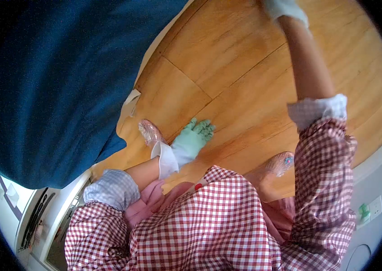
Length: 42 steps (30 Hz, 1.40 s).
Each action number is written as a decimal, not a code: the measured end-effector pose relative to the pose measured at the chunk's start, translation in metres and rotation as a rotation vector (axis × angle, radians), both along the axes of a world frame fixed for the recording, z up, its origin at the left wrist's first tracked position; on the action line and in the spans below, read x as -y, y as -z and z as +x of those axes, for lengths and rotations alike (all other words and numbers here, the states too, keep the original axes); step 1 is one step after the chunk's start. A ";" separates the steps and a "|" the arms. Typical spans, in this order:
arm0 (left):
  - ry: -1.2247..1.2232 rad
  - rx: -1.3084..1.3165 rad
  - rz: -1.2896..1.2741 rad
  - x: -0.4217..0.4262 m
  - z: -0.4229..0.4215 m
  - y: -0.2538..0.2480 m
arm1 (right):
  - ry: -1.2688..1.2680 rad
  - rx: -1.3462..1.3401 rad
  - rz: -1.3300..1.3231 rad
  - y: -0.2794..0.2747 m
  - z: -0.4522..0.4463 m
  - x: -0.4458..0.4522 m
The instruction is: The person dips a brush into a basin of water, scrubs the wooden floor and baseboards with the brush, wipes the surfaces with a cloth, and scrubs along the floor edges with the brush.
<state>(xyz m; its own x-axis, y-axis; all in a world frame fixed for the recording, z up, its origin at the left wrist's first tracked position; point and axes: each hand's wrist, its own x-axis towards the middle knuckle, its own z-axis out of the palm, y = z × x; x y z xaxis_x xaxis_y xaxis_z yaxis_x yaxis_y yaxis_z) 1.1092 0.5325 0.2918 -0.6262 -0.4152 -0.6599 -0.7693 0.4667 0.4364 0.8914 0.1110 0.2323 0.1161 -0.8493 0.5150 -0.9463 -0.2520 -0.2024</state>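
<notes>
In the head view, we took the blue cloth (73, 81) as our landmark. The wooden floor (231, 58), the thing both hands were over, spread to its right. Just right of its lower end, beyond the left shoe (151, 132), we saw the gloved left hand (193, 139), back upward, its fingers stretched out, slightly bent and a little apart; we saw nothing between them, and could not tell whether they touched the floor. Well apart from the cloth, off its upper right, the gloved right hand (288, 8) was blurred and cut by the picture's edge, so we could not tell how its fingers stood or what they held. We judged the step in hand to be a long, low reach with the right arm; the next move, we thought, called for steady footing and a sight of those fingers.
</notes>
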 end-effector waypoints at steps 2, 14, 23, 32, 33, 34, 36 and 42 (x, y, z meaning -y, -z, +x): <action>0.018 -0.022 -0.063 0.001 0.010 -0.004 | -0.121 0.082 -0.003 0.011 0.029 -0.038; -0.121 0.137 -0.506 0.244 -0.127 -0.022 | -0.362 0.008 0.098 0.045 0.045 0.027; -0.307 0.638 -0.707 0.224 -0.154 0.088 | -0.235 -0.090 0.231 0.038 0.015 0.015; -0.308 0.642 -0.399 0.217 -0.098 0.079 | -0.118 0.142 0.129 0.065 -0.091 0.048; -0.309 0.646 -0.402 0.210 -0.088 0.090 | 0.028 0.054 0.123 0.073 -0.127 0.048; -0.308 0.658 -0.396 0.206 -0.081 0.097 | 0.176 -0.039 0.120 0.077 -0.156 0.038; -0.312 0.692 -0.379 0.203 -0.071 0.112 | 0.152 -0.068 0.279 0.084 -0.192 -0.018; -0.320 0.747 -0.441 0.259 -0.060 0.157 | 0.055 0.039 0.620 0.049 -0.136 -0.244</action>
